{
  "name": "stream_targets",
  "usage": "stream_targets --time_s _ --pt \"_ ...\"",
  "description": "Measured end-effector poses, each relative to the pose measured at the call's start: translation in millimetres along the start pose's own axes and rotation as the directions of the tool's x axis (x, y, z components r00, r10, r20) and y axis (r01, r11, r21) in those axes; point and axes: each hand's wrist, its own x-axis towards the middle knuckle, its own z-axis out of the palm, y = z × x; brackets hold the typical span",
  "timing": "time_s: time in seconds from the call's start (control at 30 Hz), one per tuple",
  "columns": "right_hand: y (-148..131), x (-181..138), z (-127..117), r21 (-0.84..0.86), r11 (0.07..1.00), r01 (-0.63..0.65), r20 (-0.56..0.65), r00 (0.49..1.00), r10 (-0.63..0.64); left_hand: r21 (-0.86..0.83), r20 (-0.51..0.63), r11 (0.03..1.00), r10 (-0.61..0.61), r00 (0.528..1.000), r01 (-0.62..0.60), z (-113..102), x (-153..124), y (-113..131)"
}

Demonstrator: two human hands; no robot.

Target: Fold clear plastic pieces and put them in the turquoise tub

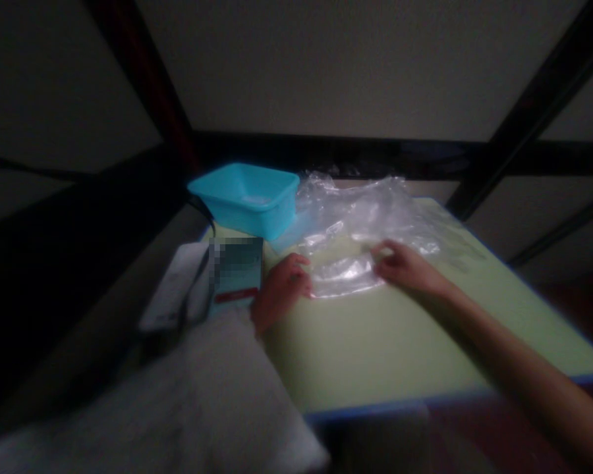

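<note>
A small clear plastic bag (pixel 346 275) lies flat on the pale yellow-green table (pixel 375 355), stretched between my two hands. My left hand (pixel 285 286) is closed at the bag's left edge, its fingers curled and slightly blurred. At the opposite edge, my right hand (pixel 402 264) pinches the plastic between thumb and fingers. Just beyond both hands spreads a crumpled heap of larger clear plastic (pixel 360 207). Whether the small bag is joined to that heap is hard to make out.
Behind my left hand stands a turquoise basin (pixel 244 197) with something pale inside. A teal box or booklet with a red strip (pixel 237 270) lies to the left, beside a white device (pixel 178 286) with a dark cord. A wall rises beyond the table's far side.
</note>
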Motion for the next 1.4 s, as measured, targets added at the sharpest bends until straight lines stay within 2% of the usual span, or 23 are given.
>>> stream_targets --time_s 0.23,0.53,0.6,0.67,0.73,0.83,0.9,0.97,1.07,1.4 --pt "-1 -4 10 -0.064 0.996 -0.059 -0.139 0.989 0.050 -0.038 0.028 0.998 -0.039 0.999 0.040 0 0 -2" --pt "-2 -9 6 -0.153 0.988 -0.010 -0.095 0.995 -0.005 -0.046 0.194 0.997 -0.045 0.980 0.055 4 -6 -2" --pt "-3 -11 7 -0.215 0.976 0.012 -0.111 0.993 -0.037 0.011 0.153 1.000 0.010 0.988 -0.012 5 -7 -1" --pt "-4 -12 8 -0.288 0.957 0.035 -0.123 0.990 -0.073 0.118 0.056 0.988 0.097 0.994 -0.103 6 -8 0" --pt "-4 -13 11 -0.365 0.930 0.044 -0.127 0.987 -0.096 0.266 -0.010 0.940 0.227 0.974 -0.216 7 -9 1" --pt "-4 -13 14 -0.458 0.888 0.035 -0.128 0.986 -0.105 0.431 0.073 0.816 0.393 0.917 -0.385 9 -10 1" --pt "-4 -13 16 -0.488 0.872 0.026 -0.126 0.987 -0.099 0.497 0.160 0.741 0.433 0.887 -0.451 11 -10 -1" --pt "-4 -13 17 -0.501 0.865 0.019 -0.130 0.987 -0.097 0.545 0.215 0.691 0.432 0.876 -0.474 12 -9 -2" --pt "-5 -13 17 -0.513 0.859 0.012 -0.144 0.985 -0.100 0.604 0.239 0.637 0.429 0.871 -0.480 13 -8 -2" --pt "-5 -14 16 -0.510 0.860 -0.010 -0.155 0.985 -0.080 0.662 0.198 0.604 0.430 0.881 -0.443 11 -10 -2"
